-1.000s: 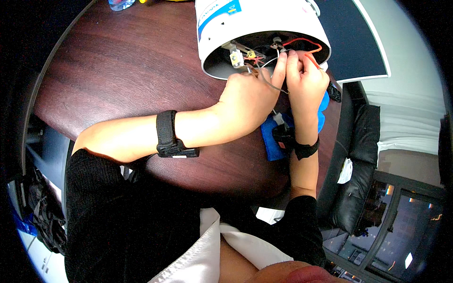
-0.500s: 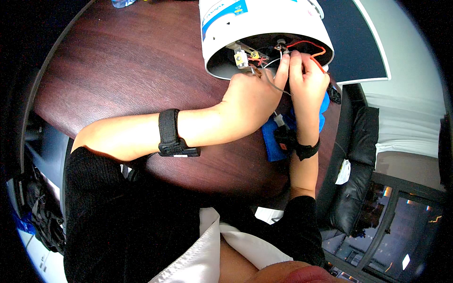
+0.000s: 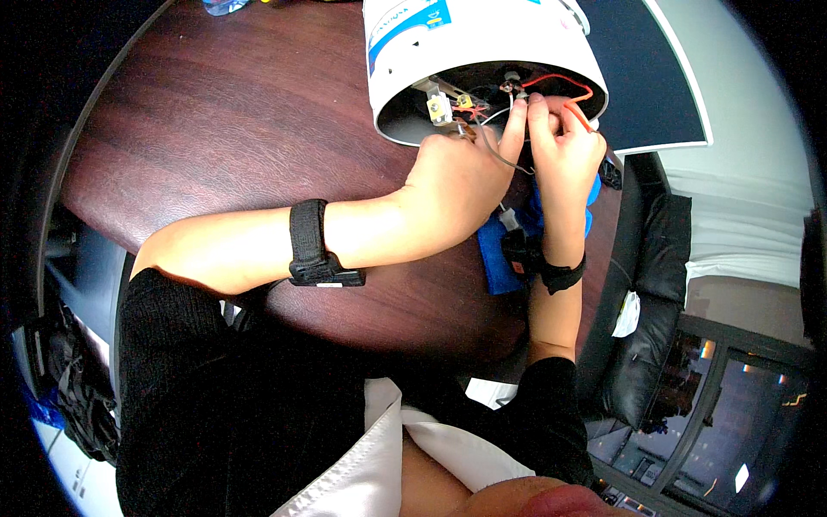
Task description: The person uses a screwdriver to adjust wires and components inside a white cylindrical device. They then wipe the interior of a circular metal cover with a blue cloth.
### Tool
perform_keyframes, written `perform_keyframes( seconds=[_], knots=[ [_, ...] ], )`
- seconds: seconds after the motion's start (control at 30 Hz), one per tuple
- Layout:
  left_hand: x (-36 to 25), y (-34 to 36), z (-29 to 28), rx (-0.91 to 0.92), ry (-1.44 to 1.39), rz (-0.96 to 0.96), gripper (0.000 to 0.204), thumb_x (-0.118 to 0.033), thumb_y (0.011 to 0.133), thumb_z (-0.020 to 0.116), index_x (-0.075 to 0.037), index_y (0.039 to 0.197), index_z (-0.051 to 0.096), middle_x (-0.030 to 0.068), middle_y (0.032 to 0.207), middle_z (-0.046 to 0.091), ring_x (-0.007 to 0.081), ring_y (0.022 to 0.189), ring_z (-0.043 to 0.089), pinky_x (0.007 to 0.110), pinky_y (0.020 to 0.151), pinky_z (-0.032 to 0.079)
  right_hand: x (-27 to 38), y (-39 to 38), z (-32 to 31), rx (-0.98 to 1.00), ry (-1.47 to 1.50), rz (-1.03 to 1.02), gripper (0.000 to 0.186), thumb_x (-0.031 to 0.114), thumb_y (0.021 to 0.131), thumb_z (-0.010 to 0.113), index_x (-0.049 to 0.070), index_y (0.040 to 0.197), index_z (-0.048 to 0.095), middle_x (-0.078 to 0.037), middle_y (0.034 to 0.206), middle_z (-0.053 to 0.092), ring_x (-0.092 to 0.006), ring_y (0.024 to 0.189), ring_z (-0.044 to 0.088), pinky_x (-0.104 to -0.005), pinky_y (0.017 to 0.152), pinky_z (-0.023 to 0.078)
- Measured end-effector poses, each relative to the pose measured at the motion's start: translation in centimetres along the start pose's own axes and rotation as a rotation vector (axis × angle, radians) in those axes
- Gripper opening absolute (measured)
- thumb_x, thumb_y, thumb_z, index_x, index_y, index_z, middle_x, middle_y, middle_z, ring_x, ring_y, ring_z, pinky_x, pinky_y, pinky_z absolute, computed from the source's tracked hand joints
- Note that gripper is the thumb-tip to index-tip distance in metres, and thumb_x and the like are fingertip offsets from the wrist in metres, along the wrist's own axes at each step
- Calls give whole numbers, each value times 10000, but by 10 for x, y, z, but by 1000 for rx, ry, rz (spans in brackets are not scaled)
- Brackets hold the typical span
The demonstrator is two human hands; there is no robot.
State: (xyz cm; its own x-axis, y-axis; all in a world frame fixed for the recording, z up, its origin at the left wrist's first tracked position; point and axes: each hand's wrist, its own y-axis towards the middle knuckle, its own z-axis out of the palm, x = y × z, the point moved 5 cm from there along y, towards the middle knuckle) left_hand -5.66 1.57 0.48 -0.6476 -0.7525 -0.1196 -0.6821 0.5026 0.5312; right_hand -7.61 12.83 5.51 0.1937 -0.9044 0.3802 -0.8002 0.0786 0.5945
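A white, round appliance housing [image 3: 491,43] lies on its side at the table's far edge, its open end toward me. Inside it show a red wire [image 3: 560,77], a grey wire [image 3: 493,153] and a white-and-yellow terminal piece [image 3: 438,109]. My left hand [image 3: 457,185] reaches into the opening, fingers curled, with the index finger stretched toward a small metal terminal [image 3: 512,84]. Close beside that fingertip, my right hand [image 3: 564,155] has its thumb and fingers drawn together at the terminal. What either hand pinches is hidden by the fingers.
Under my right wrist lies a blue cloth-like item [image 3: 497,258] on the dark wooden table [image 3: 233,121]. A dark panel with a white rim [image 3: 708,121] stands behind at right. Black seating [image 3: 646,327] borders the table's right side. A clear bottle [image 3: 226,5] shows at far left.
My right hand has shifted very slightly to the right, its fingertips still at the terminal. The left hand and the housing look practically unmoved.
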Motion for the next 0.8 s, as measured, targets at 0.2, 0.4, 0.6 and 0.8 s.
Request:
perform_keyframes(
  seconds=[0.2, 0.4, 0.6, 0.8],
  knots=[
    [0, 0, -1, -13, 10, 7, 592, -171, 855, 517, 65, 1377, 369, 88, 796, 639, 153, 591, 629, 273, 446, 478, 0, -2, 4, -17, 32, 41, 164, 145, 860, 634, 1, 785, 652, -82, 509, 534, -107, 433, 499, -288, 444, 401],
    [0, -1, 1, -18, -19, 0, 602, -165, 847, 527, 68, 1378, 365, 90, 788, 636, 160, 590, 630, 275, 458, 487, 2, -2, 2, 8, -15, -6, 150, 135, 852, 646, 1, 783, 648, -89, 511, 531, -132, 420, 489, -299, 444, 403],
    [0, 1, -1, -13, -22, 6, 600, -163, 843, 527, 69, 1374, 373, 95, 799, 635, 158, 602, 633, 273, 460, 487, -1, -1, 2, 8, 13, 8, 154, 130, 861, 630, -3, 787, 647, -99, 517, 541, -125, 426, 493, -299, 442, 397],
    [0, 0, -2, -10, -8, 6, 583, -164, 851, 515, 64, 1371, 384, 98, 810, 639, 158, 612, 636, 275, 467, 491, 0, -2, 7, -46, 86, 5, 223, 164, 909, 566, -21, 811, 643, -126, 539, 563, -150, 435, 518, -314, 442, 398]
  ],
)
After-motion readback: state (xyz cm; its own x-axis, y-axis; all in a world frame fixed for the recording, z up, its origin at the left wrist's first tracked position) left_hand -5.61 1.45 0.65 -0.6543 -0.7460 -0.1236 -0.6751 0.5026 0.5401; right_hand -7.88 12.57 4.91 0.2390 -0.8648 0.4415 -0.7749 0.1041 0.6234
